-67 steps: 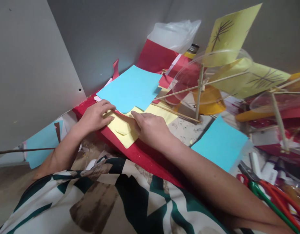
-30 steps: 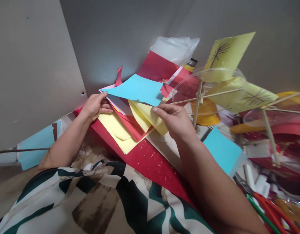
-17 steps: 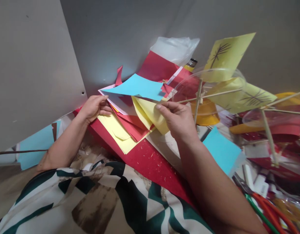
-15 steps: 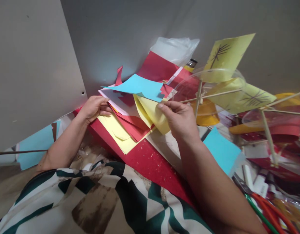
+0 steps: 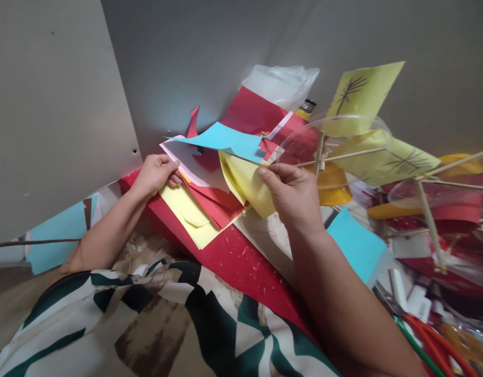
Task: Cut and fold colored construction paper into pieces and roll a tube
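A stack of coloured paper sheets lies on a large red sheet (image 5: 241, 262) in front of me. My right hand (image 5: 294, 196) pinches the corner of a yellow sheet (image 5: 245, 180) and lifts it, with a blue sheet (image 5: 226, 139) riding on top. My left hand (image 5: 155, 173) is closed on the left edge of the stack, fingers over a white sheet (image 5: 188, 165) and red sheets (image 5: 216, 201). A lower yellow sheet (image 5: 188, 214) stays flat beneath.
Grey walls stand close at the left and back. To the right are stick frames with yellow paper vanes (image 5: 361, 97), clear plastic domes (image 5: 336, 136), a loose blue sheet (image 5: 355, 243), a plastic bag (image 5: 281, 84) and red- and green-handled scissors (image 5: 430, 335). Patterned cloth (image 5: 166, 324) covers my lap.
The sheets lay flat under both hands at first. My right hand has since lifted the yellow and blue sheets, fanning the stack open, and raised them slightly further in the last half second.
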The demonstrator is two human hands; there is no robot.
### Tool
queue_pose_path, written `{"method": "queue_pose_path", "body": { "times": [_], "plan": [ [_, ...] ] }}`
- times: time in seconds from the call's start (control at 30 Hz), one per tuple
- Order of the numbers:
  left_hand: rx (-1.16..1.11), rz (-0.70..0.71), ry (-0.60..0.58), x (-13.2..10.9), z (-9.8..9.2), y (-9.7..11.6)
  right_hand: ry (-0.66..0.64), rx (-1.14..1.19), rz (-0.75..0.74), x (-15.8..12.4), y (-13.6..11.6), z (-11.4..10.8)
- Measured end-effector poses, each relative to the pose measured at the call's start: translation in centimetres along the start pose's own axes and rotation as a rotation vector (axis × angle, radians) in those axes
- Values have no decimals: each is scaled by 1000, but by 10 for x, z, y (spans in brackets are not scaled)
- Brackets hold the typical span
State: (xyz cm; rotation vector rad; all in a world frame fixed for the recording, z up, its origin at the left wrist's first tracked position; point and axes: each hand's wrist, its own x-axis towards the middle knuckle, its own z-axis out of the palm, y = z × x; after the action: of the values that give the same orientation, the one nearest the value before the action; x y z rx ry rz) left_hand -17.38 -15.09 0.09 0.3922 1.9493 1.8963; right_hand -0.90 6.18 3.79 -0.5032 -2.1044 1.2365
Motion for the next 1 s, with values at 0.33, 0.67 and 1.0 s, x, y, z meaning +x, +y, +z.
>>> {"method": "queue_pose_path", "body": {
  "times": [0.33, 0.67, 1.0],
  "plan": [
    [-89, -89, -76, 7, 17, 25, -183, -403, -376, -35, -18, 11],
    [95, -15, -247, 27, 17, 43, -134, -825, -406, -36, -7, 23],
    [1337, 322, 30, -10, -32, 8, -82, -403, -267, -20, -4, 14]
  ]
}}
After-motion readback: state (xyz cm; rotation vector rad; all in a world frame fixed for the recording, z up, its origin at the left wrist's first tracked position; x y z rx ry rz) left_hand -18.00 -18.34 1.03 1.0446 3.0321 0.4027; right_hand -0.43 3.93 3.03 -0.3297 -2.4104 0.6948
